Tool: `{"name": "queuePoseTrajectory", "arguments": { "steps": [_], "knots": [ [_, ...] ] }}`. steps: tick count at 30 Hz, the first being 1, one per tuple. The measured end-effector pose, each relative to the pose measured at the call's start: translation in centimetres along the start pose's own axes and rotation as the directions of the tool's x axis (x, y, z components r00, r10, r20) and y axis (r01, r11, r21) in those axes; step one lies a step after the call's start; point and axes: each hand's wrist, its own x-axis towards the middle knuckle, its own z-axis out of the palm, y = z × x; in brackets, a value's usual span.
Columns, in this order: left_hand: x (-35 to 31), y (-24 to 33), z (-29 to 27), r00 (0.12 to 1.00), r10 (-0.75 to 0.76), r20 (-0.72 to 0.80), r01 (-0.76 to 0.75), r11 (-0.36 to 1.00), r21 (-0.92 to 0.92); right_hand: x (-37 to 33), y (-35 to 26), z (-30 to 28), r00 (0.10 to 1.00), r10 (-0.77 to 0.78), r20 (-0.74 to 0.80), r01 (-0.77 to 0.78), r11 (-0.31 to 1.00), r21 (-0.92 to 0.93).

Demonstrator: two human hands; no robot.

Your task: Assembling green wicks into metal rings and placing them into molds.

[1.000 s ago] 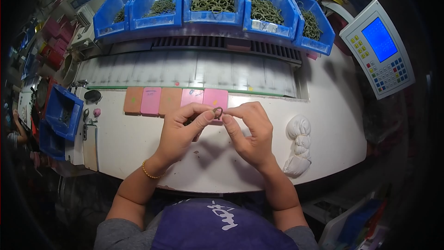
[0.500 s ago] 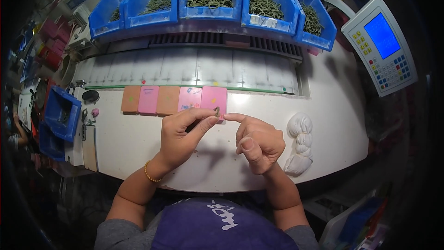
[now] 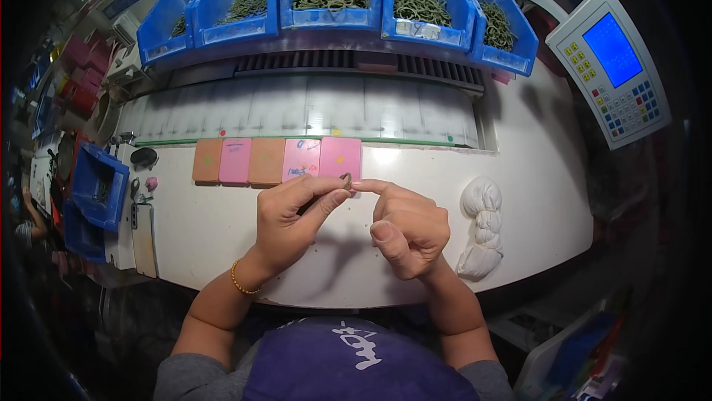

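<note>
Between its thumb and index fingertip, my left hand pinches a small olive-green ring upright above the table. My right hand stretches its index finger toward the ring; the tip is at or just beside the ring's right edge. Its other fingers are curled and its thumb stands apart, with nothing seen in them. Behind the ring lies a pink block, last in a row with a pink marked block, an orange-brown block, a pink block and another orange-brown block.
Blue bins of green rings stand along the back, above a lit white panel. A keypad with a blue screen is at right, near a knotted white cloth bundle. At left are a phone-like slab and blue trays.
My right index fingertip has come slightly left, closer to the ring. The left hand keeps its pinch on the ring, and the view has shifted slightly.
</note>
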Motion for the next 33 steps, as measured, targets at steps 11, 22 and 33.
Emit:
{"name": "queuePoseTrajectory", "arguments": {
  "steps": [11,22,33],
  "knots": [
    [-0.1,-0.2,-0.1,1.000,-0.009,0.024,0.008,0.999,0.048,0.1,0.0,-0.1,0.999,-0.008,0.033,0.009,0.999,-0.040],
    [-0.1,-0.3,-0.2,0.999,-0.015,0.036,0.013,0.999,0.052,-0.1,0.2,-0.1,0.997,-0.054,0.049,0.059,0.994,-0.096],
    [0.1,-0.3,-1.1,0.874,-0.430,0.227,0.486,0.798,-0.357,0.1,0.0,0.0,0.997,-0.068,-0.034,0.059,0.976,-0.209]
  ]
}}
